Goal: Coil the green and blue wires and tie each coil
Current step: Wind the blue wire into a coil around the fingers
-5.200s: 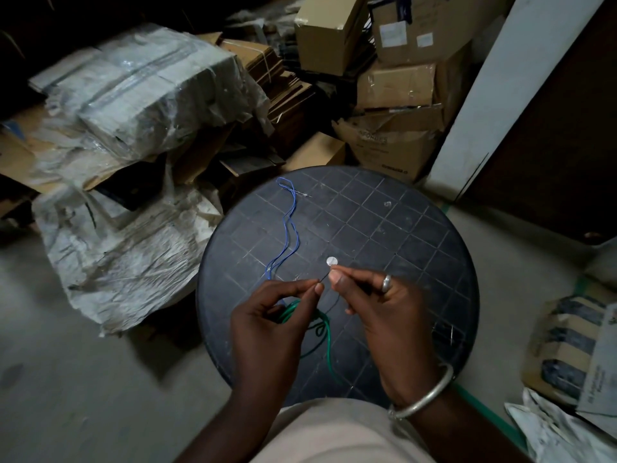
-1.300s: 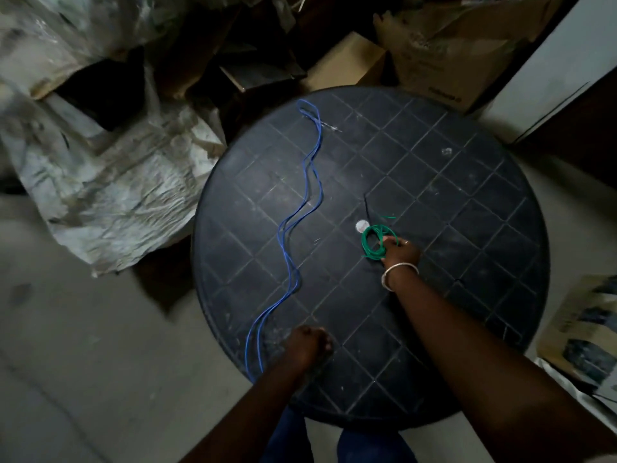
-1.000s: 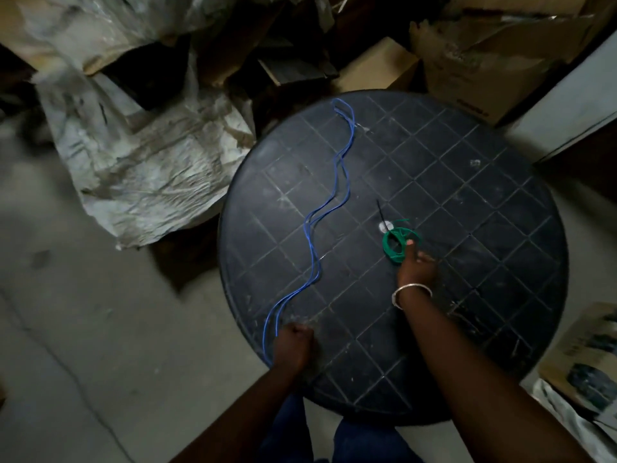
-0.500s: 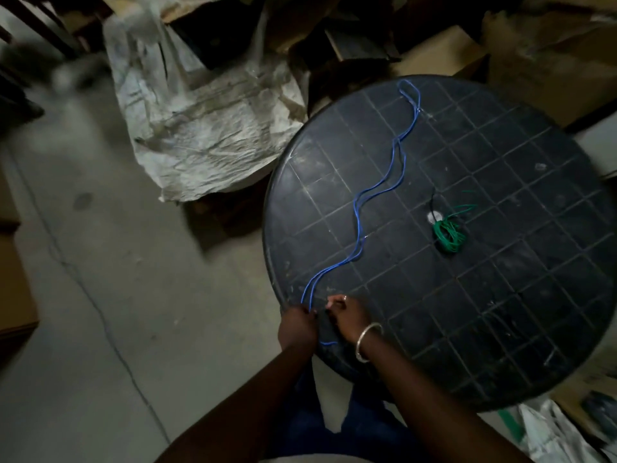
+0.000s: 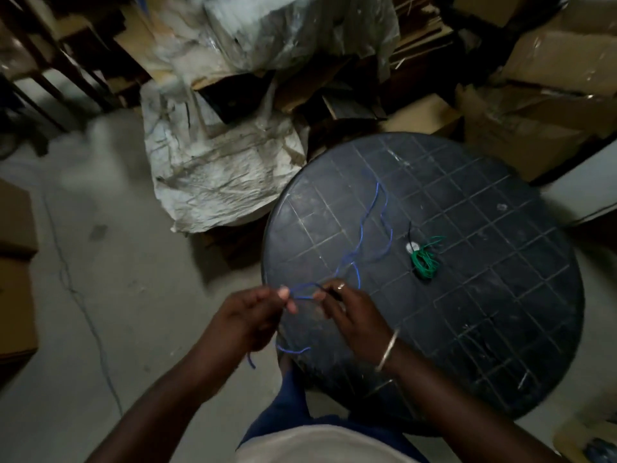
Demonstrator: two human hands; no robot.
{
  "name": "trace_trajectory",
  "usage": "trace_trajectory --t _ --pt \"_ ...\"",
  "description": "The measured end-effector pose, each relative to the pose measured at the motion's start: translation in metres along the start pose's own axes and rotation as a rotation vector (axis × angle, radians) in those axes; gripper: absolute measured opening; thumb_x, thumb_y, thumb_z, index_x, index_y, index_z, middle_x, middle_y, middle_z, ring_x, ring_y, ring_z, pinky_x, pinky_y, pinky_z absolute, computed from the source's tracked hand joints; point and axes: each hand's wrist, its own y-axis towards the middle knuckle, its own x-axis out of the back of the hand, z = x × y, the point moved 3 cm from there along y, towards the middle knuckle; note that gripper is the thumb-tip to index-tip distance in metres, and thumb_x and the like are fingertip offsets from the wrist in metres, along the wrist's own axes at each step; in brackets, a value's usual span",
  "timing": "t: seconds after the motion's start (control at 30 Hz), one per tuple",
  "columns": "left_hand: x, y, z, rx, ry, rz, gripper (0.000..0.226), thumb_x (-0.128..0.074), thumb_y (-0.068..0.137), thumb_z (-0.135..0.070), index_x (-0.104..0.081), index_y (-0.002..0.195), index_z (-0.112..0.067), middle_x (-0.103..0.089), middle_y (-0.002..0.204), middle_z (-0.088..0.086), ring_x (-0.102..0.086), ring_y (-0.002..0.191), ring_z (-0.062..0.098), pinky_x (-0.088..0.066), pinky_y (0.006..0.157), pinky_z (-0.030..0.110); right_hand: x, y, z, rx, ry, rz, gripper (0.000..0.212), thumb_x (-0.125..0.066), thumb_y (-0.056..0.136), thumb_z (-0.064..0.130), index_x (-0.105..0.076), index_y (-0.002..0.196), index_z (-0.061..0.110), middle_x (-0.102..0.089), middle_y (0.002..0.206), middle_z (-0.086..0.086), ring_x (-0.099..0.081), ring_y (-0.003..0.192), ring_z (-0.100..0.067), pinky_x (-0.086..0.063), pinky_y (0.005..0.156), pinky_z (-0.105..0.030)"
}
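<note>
Between the two hands, at the near left edge of the round black desk (image 5: 500, 312), a short span of the blue wire (image 5: 362, 235) is held. Left hand (image 5: 253, 315): fingers curled, thumb and forefinger pinched on the wire. Right hand (image 5: 350, 309): fingertips closed on the same wire just beside the left; ring and bangle visible. Two loose blue ends hang below the left hand, off the desk edge. Beyond the hands, the rest of the blue wire runs away in loose waves over the desk top, not yet wound.

Green wire (image 5: 424, 260): lies as a small bunched coil well beyond and to the right of the right hand, a stray end sticking out, beside a small pale disc (image 5: 411, 246). Whether it is tied cannot be told.

Judgement: green half looks done or nearly so; blue coil only starting, winding and tying both remain.

Writing: none legible; the cardboard boxes (image 5: 551, 78) beyond the desk show no readable print in this dim light.
</note>
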Motion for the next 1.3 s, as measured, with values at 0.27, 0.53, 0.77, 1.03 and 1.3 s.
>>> trace_trajectory --t 0.27,0.53,0.77,1.03,1.3 --pt "-0.008 -0.030 -0.108 -0.259 -0.610 0.025 0.038 -0.043 0.101 -0.029 -0.077 0.102 -0.011 -0.066 0.084 -0.006 -0.061 0.065 0.001 -0.050 0.057 0.013 0.050 -0.047 0.049 0.041 0.191 -0.160 0.018 -0.050 0.102 0.025 -0.062 0.088 0.021 -0.059 0.070 -0.002 -0.057 0.067 -0.011 -0.049 0.069 -0.041" --pt "-0.077 0.004 -0.119 -0.456 -0.149 0.084 0.043 -0.035 0.106 -0.029 -0.051 0.141 -0.011 -0.060 0.142 0.009 -0.056 0.132 0.025 -0.040 0.113 0.047 0.049 -0.090 0.114 0.050 0.013 0.244 0.027 -0.049 0.102 0.038 -0.070 0.092 0.024 -0.066 0.071 -0.014 -0.057 0.063 -0.032 -0.048 0.064 -0.047" --pt "-0.113 -0.005 -0.060 -0.395 0.362 0.349 0.039 -0.051 0.102 -0.033 -0.061 0.137 -0.019 -0.076 0.107 0.017 -0.067 0.110 0.023 -0.046 0.106 0.042 0.120 -0.108 0.204 0.052 0.309 0.226 0.019 -0.059 0.100 0.023 -0.072 0.095 0.010 -0.072 0.071 -0.015 -0.070 0.065 -0.028 -0.055 0.056 -0.045" --pt "-0.121 -0.036 -0.034 -0.158 0.008 0.697 0.056 -0.056 0.095 -0.050 -0.059 0.138 -0.015 -0.063 0.065 0.012 -0.052 0.036 0.010 -0.052 0.056 0.031 0.185 -0.074 0.171 -0.180 1.268 0.045 0.031 -0.042 0.100 0.032 -0.057 0.080 0.014 -0.015 0.046 0.009 -0.014 0.035 -0.005 -0.012 0.035 -0.017" --pt "-0.132 -0.049 -0.031 0.158 -0.226 1.098 0.052 -0.032 0.105 -0.036 -0.033 0.155 -0.022 -0.050 0.150 0.018 -0.076 0.074 0.023 -0.052 0.041 0.021 0.122 -0.054 0.087 -0.299 0.682 -0.261 0.041 -0.059 0.100 0.032 -0.066 0.062 0.019 -0.030 0.050 -0.009 -0.030 0.044 -0.013 -0.019 0.046 -0.028"
